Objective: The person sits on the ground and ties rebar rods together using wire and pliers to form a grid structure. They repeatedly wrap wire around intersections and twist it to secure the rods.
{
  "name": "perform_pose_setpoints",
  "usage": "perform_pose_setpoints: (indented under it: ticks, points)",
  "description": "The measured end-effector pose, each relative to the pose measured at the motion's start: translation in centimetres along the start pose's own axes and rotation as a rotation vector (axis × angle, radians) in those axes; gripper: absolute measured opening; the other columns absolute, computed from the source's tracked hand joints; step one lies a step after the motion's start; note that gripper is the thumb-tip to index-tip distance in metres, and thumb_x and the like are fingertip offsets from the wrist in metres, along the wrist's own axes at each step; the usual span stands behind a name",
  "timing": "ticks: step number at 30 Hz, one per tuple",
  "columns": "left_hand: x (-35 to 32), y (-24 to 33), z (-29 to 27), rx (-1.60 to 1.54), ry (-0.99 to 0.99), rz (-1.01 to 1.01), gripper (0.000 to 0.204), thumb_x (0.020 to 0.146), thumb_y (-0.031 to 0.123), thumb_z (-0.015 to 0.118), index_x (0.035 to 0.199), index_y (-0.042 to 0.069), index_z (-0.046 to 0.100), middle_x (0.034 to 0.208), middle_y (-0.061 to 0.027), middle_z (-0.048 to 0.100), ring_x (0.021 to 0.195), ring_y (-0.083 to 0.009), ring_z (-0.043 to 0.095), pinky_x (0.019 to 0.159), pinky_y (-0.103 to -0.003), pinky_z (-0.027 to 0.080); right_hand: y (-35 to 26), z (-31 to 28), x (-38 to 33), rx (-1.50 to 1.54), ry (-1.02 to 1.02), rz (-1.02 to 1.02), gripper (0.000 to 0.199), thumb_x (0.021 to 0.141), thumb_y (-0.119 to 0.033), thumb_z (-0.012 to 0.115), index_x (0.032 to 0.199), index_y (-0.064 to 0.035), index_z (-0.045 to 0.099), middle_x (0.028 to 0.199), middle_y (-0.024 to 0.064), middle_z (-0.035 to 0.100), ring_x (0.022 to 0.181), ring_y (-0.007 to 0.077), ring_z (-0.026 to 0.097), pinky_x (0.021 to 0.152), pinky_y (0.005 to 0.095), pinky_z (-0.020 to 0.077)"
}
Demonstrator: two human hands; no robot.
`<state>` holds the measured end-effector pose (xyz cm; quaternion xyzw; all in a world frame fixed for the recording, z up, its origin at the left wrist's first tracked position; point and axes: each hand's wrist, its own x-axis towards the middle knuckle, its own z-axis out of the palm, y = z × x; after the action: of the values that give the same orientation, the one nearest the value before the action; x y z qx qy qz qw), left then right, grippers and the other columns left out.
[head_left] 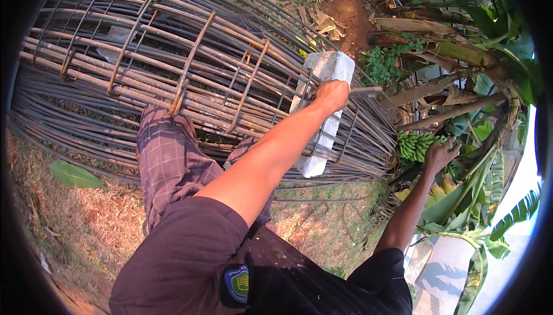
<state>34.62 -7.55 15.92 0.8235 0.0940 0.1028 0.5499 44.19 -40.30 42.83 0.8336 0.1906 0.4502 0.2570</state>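
My left hand [333, 95] is closed around a thin brown rod-like piece [367, 89] whose end sticks out past the fist; the rest of it is hidden. The hand is just over a long white block [328, 66], which lies across the rusty rebar cage [193, 64]. To the right, my right hand [442, 155] reaches to a bunch of green bananas [416, 146]. Its fingers are apart and partly curled, beside the fruit. Whether they touch it I cannot tell.
Many long steel bars [63, 107] lie under and around the cage. Banana stems and leaves [461, 50] crowd the right side. A leg in checked trousers [173, 148] stands against the cage. Dry grass [112, 205] and a fallen green leaf [75, 175] cover the ground at left.
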Motion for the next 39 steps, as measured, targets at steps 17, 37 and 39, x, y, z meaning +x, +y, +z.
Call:
perform_pose_setpoints:
  ticks: [17, 37, 39]
  points:
    - [0.0, 0.3, 0.3, 0.013, 0.014, -0.001, 0.018, 0.076, 0.02, 0.075, 0.088, 0.006, 0.078, 0.092, -0.0203, 0.075, 0.092, -0.0367, 0.073, 0.08, -0.046, 0.058, -27.3, 0.6, -9.2, 0.344, -0.108, -0.412, 0.082, 0.087, -0.02, 0.068, 0.16, -0.0251, 0.031, 0.166, 0.0134, 0.023, 0.155, 0.04, 0.017, 0.126, 0.0563, 0.0128]
    - [-2.1, 1.9, 3.0, 0.146, 0.531, 0.245, 0.027, 0.077, 0.015, 0.073, 0.099, 0.006, 0.059, 0.08, -0.0088, 0.064, 0.075, -0.0281, 0.068, 0.07, -0.043, 0.049, -25.7, -2.1, -1.7, 0.299, 0.105, -0.847, 0.04, 0.094, -0.025, 0.062, 0.131, -0.0101, 0.062, 0.106, 0.0031, 0.064, 0.103, 0.0199, 0.062, 0.11, 0.0426, 0.0428]
    - [-1.9, 1.5, 2.8, 0.107, 0.452, 0.271, 0.026, 0.076, 0.013, 0.072, 0.098, 0.005, 0.06, 0.08, -0.0119, 0.067, 0.073, -0.0314, 0.071, 0.068, -0.046, 0.054, -26.0, -1.8, -1.5, 0.365, 0.115, -0.859, 0.035, 0.09, -0.023, 0.064, 0.122, -0.0095, 0.064, 0.099, 0.0032, 0.063, 0.097, 0.02, 0.063, 0.1, 0.0407, 0.0468]
